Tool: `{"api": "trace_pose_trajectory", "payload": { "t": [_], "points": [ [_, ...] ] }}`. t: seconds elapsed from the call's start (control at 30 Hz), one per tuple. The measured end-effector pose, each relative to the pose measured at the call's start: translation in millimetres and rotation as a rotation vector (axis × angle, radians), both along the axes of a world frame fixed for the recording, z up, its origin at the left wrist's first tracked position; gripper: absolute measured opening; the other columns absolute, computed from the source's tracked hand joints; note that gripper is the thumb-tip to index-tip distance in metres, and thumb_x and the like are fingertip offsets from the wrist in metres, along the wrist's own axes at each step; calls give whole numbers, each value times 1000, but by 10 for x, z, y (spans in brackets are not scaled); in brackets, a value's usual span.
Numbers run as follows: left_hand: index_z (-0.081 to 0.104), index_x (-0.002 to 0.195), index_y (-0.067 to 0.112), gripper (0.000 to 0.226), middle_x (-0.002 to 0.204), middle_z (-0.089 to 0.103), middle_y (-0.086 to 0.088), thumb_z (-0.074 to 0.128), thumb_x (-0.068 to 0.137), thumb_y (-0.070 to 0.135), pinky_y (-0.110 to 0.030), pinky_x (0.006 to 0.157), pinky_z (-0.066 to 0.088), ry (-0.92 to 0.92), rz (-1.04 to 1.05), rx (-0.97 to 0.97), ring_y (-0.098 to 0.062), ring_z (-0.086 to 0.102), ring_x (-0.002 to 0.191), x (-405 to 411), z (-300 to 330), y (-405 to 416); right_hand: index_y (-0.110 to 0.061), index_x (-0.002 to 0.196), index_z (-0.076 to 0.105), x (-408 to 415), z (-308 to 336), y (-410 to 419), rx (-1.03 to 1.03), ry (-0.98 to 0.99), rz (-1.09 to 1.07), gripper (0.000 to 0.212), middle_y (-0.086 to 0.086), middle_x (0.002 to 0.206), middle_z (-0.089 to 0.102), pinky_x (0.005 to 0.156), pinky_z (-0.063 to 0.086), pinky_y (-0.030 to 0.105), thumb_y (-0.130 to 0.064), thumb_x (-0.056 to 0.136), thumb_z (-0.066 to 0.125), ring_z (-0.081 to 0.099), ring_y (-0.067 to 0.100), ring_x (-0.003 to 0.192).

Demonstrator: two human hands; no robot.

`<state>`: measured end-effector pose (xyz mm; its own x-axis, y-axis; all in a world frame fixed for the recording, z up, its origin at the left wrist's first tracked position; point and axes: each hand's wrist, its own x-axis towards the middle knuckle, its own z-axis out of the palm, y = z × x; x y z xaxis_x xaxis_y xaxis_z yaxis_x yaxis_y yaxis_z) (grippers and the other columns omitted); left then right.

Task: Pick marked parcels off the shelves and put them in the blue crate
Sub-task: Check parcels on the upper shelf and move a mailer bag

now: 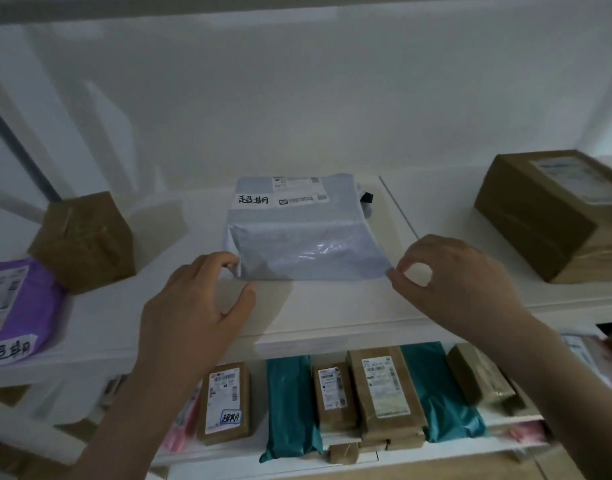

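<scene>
At frame centre, a grey parcel lies on the upper shelf. The left hand fingers curl at its left corner; the right hand pinches its right corner. Lower shelf, bottom of frame, holds 2 teal bags among brown parcels.

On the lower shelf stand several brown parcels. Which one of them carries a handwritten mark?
The leftmost brown parcel: a handwritten sticker sits at the bottom of its white label. The other brown parcels show printed labels only.

Two hands: left hand, right hand | one pale blue mailer | one purple mailer | two brown boxes on the upper shelf: small, large | two teal bags below | handwritten marks visible on three parcels
</scene>
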<state>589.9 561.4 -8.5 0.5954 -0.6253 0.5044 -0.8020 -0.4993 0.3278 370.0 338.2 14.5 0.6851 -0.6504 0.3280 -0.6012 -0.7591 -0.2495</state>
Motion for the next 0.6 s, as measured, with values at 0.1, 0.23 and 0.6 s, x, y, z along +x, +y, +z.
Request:
{"api": "trace_pose_trajectory", "payload": {
  "t": [0.1,0.23,0.6],
  "points": [
    [52,119,31,38,108,63,8,66,88,49,-32,67,38,23,18,-3,-22,60,96,29,10,-139,-38,110,62,7,-43,-55,36,40,-15,41,-20,112,59,82,42,28,-69,86,50,55,6,98],
    [45,118,32,42,105,64,5,64,88,55,-36,68,47,31,41,-22,-24,61,94,130,82,-262,-35,122,59,124,-115,-126,83,97,7,50,-14,122,59,87,44,31,-68,85,52,53,9,106],
    [41,137,30,58,132,61,4,62,90,57,-42,77,53,-60,45,87,-27,59,113,514,375,-542,-30,121,58,410,-200,-46,47,176,129,51,-8,120,55,95,43,34,-68,90,45,48,16,114]
  ]
}}
